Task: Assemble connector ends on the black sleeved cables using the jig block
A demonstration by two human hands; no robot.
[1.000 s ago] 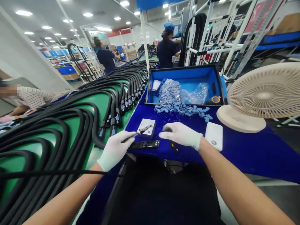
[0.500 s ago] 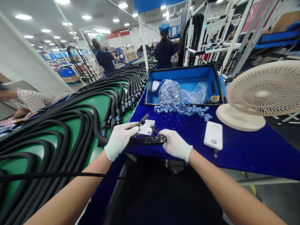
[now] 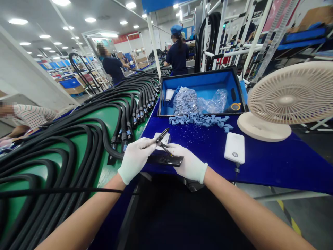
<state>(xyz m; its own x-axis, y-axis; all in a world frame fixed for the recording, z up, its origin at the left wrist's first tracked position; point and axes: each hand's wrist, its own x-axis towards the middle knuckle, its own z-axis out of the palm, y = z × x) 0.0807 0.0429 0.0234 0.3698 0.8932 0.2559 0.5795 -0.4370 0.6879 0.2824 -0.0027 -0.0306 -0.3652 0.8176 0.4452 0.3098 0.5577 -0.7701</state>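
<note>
My left hand (image 3: 139, 158), in a white glove, is closed on a thin black ribbed part (image 3: 162, 134), whose ringed end points up and right. My right hand (image 3: 188, 161), also gloved, has its fingers closed around a small black stem-like piece (image 3: 164, 147) that meets the ribbed part or lies just beside it. Below the fingertips a glossy black flat strip (image 3: 169, 160) runs across between both hands; whether the right hand grips it too I cannot tell. A white box (image 3: 164, 137) stands right behind the fingers, partly hidden.
Loose blue clips (image 3: 200, 119) spill before a blue crate (image 3: 203, 81) holding plastic bags and a yellow-black tape measure (image 3: 234, 107). A beige fan (image 3: 286, 100) and a white power bank (image 3: 234, 147) sit to the right. Black hoses (image 3: 88, 121) cover the green table. Other people work beyond.
My right hand has moved left, bringing its small black piece up against or beside the ribbed part in my left hand. The view has shifted slightly right.
</note>
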